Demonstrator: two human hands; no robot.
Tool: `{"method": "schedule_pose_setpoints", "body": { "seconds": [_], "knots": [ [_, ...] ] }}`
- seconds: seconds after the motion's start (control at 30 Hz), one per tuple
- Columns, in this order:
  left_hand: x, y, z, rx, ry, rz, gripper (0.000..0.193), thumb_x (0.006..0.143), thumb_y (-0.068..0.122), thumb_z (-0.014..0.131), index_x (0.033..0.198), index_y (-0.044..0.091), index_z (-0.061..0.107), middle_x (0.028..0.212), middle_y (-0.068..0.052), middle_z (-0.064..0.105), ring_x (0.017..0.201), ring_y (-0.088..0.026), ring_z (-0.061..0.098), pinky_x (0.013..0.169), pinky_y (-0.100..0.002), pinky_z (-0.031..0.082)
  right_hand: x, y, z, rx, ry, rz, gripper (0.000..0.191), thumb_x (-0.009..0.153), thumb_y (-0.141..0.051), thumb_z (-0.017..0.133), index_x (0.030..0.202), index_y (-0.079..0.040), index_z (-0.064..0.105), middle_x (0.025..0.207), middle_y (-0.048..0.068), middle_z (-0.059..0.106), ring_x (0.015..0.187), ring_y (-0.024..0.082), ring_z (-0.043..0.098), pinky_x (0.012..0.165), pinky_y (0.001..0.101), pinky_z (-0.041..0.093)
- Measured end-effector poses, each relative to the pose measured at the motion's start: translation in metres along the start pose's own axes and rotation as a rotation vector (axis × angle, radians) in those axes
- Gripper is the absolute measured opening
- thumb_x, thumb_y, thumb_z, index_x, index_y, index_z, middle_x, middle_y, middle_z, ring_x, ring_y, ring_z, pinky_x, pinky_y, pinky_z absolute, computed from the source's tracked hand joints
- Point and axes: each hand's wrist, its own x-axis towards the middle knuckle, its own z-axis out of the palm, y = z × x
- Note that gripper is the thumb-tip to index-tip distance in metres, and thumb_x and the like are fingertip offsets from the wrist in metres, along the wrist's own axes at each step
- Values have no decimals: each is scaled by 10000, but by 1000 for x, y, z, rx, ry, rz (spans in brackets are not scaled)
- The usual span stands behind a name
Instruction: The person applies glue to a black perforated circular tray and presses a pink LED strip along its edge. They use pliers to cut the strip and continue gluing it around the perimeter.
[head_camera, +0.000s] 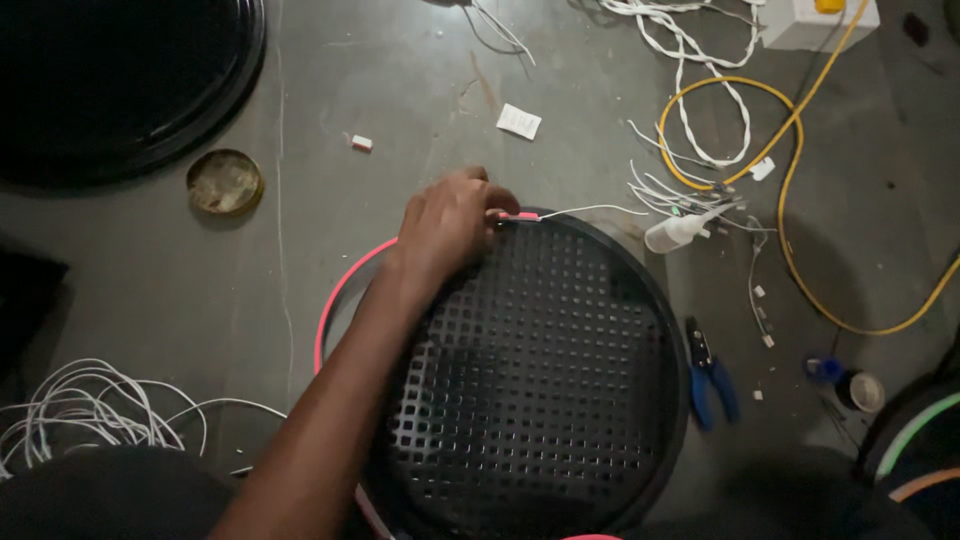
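My left hand (450, 225) reaches in from the lower left and pinches the end of a pink flexible light strip (340, 290) at the top edge of a round black perforated grille (545, 380). The pink strip curves along the grille's left rim. A thin white wire (600, 209) runs out to the right from the strip's end at my fingertips. The grille lies flat on the grey floor. My right hand is out of view.
Blue-handled pliers (710, 380) lie right of the grille, a white squeeze bottle (680, 230) above them. A yellow cable (790, 170), loose white wires (690, 60) and a white box (815, 22) fill the upper right. A white wire bundle (80, 415), a round lid (225, 182) and a large black disc (120, 80) sit left.
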Motion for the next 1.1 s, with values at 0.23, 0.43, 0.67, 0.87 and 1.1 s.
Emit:
{"method": "schedule_pose_setpoints", "body": {
  "seconds": [0.23,0.43,0.67,0.87,1.1],
  "knots": [
    [-15,8,-3,-6,17,28,210,842,101,697,993,186,815,994,-117,706,965,-356,688,846,-471,542,-56,16,38,-98,135,96,221,862,-379,712,987,-198,723,955,41,690,931,220,673,839,450,495],
    [-18,13,-10,4,7,17,212,844,109,701,999,199,813,1006,-100,711,943,-358,691,826,-475,548,-95,37,60,-239,329,347,240,834,-415,723,987,-231,727,983,19,697,957,195,668,880,461,476],
    [-17,17,-12,-2,-8,-2,211,837,113,708,996,207,809,982,-85,712,938,-332,699,821,-455,556,-154,92,72,-392,510,593,265,802,-457,736,988,-269,733,1016,-7,705,987,167,663,929,473,454],
    [-19,13,-12,11,-13,29,206,838,109,708,992,201,808,999,-94,710,946,-335,697,831,-458,554,-149,109,76,-496,627,529,287,774,-493,747,988,-302,738,1044,-30,712,1013,142,658,970,484,435],
    [-18,18,-10,38,3,42,205,831,127,720,1000,198,812,986,-107,696,961,-340,686,824,-469,548,-80,45,41,-412,687,218,272,822,-478,751,1026,-302,718,1056,-61,718,1016,144,680,967,539,417]
  ]
}}
